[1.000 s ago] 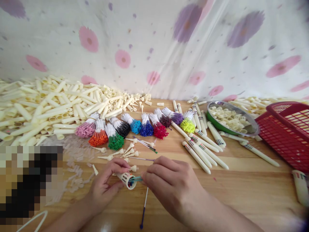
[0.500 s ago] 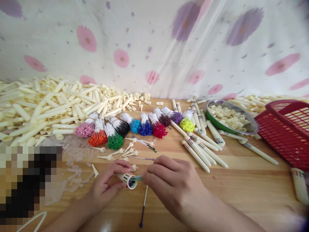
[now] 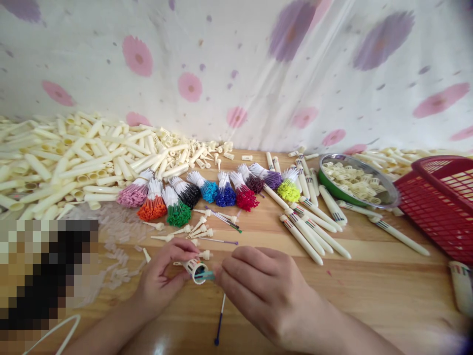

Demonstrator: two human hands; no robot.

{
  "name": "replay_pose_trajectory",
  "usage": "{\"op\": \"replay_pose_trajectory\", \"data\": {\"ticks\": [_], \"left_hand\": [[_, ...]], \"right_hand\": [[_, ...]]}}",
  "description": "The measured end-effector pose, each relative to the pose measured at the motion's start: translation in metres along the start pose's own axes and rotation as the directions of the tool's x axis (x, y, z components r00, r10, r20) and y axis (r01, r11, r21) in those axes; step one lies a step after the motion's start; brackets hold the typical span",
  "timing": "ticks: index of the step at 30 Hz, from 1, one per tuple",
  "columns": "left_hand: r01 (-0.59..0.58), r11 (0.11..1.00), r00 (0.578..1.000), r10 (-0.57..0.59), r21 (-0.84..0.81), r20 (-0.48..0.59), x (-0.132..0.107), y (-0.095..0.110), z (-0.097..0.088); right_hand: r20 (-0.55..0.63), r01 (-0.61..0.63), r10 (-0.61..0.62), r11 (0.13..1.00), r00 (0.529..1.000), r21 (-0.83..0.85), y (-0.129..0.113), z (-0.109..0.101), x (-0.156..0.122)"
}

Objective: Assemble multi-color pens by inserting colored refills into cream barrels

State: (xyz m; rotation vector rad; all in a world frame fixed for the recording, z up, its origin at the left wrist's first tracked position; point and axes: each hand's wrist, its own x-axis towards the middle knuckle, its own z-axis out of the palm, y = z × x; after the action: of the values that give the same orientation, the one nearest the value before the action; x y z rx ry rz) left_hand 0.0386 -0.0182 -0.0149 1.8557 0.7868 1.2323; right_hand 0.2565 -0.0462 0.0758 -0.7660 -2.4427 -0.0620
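My left hand (image 3: 166,271) is closed around a cream slotted pen barrel piece (image 3: 191,266), its round open end turned toward my right hand. Dark and coloured bits show inside that opening. My right hand (image 3: 268,291) pinches a teal tool (image 3: 209,275), which looks like tweezers; its tip reaches into the opening. The rest of the tool is hidden by my fingers. Below the hands lies a refill (image 3: 220,320) with a white stem and purple end. Behind them sit several cream cone-tipped pieces (image 3: 199,230) and loose refills (image 3: 226,220).
Bundled refills (image 3: 225,190) in many colours line the table's middle. Cream tubes (image 3: 74,162) are heaped at left beside clear small sleeves (image 3: 114,261). Assembled pens (image 3: 301,239) lie at right, near a metal-rimmed green bowl (image 3: 325,185) of cream parts and a red basket (image 3: 424,197).
My left hand has turned the barrel piece slightly, and the teal tool sits a little lower and shows wider at the opening. The whole view has shifted slightly.
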Motion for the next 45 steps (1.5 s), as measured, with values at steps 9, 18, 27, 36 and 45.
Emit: {"op": "replay_pose_trajectory", "data": {"ticks": [9, 18, 27, 36, 45], "left_hand": [[0.032, 0.998, 0.999, -0.032, -0.054, 0.003, 0.0008, 0.0, -0.0005], [0.056, 0.998, 0.998, -0.054, -0.043, 0.045, -0.001, -0.0013, -0.0001], [0.091, 0.992, 0.994, -0.086, -0.088, 0.063, -0.0029, -0.0024, 0.001], [0.109, 0.992, 0.993, -0.106, -0.071, 0.051, -0.0033, -0.0038, 0.0004], [0.09, 0.995, 0.994, -0.087, -0.04, 0.07, -0.0041, -0.0086, 0.0003]], "right_hand": [[0.104, -0.101, 0.093, 0.992, 0.99, 0.071, 0.004, -0.0085, -0.0017], [0.11, -0.037, 0.037, 0.999, 0.993, -0.004, 0.0019, -0.0045, 0.0023], [0.079, 0.0, 0.002, 1.0, 0.997, -0.019, 0.0009, -0.0019, 0.0005], [0.098, -0.048, 0.052, 0.998, 0.994, -0.034, 0.0025, -0.0054, 0.001], [0.127, -0.104, 0.1, 0.994, 0.987, 0.019, 0.0048, -0.0064, -0.0019]]}}
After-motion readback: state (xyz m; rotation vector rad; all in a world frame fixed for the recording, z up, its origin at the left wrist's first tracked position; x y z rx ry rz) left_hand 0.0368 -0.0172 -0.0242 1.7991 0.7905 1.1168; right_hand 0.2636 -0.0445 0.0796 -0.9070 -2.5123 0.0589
